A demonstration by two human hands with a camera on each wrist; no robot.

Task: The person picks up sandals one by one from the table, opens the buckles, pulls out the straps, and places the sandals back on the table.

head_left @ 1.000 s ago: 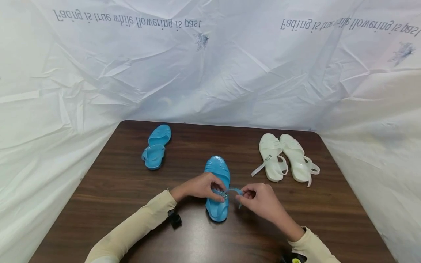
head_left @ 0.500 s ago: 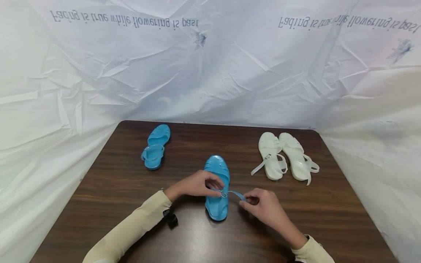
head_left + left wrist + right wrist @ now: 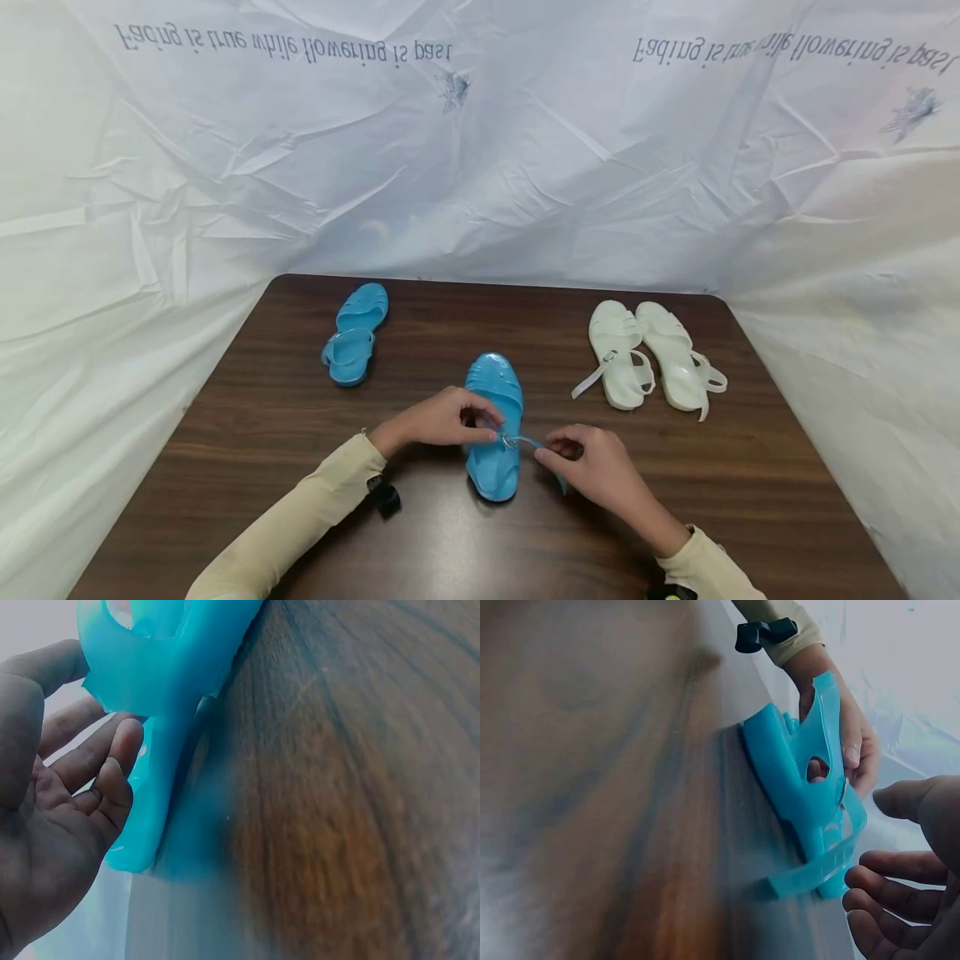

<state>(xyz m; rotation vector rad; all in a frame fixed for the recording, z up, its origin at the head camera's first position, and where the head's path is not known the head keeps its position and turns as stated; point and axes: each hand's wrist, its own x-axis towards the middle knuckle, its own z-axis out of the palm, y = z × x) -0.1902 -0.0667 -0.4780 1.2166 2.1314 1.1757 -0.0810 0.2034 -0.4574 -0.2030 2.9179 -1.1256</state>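
Across the table [image 3: 247, 417], head view: I see the blue sandal [image 3: 512, 412] sole down in the middle, toe pointing away, which I judge puts both hands within easy reach of its fastening.
Left hand [image 3: 442, 417], head view: thumb and fingers pinch the sandal's band just beside the buckle [image 3: 510, 441], I think to steady that side.
Far corners, head view: other blue sandal [image 3: 349, 367] at left, white sandals [image 3: 624, 375] side by side at right, both well apart from the hands, probably so nothing crowds them.
Blue band, left wrist view: fingertips meet it, the lower fingers bend loosely below; I read that as a light hold, since the sole already rests on wood.
Loose strap [image 3: 817, 871], right wrist view: it curves out from the buckle side and droops, its tip hanging unheld.
Right hand [image 3: 915, 877], right wrist view: thumb and fingers stand apart near the strap's curve; I cannot tell whether any fingertip touches it.
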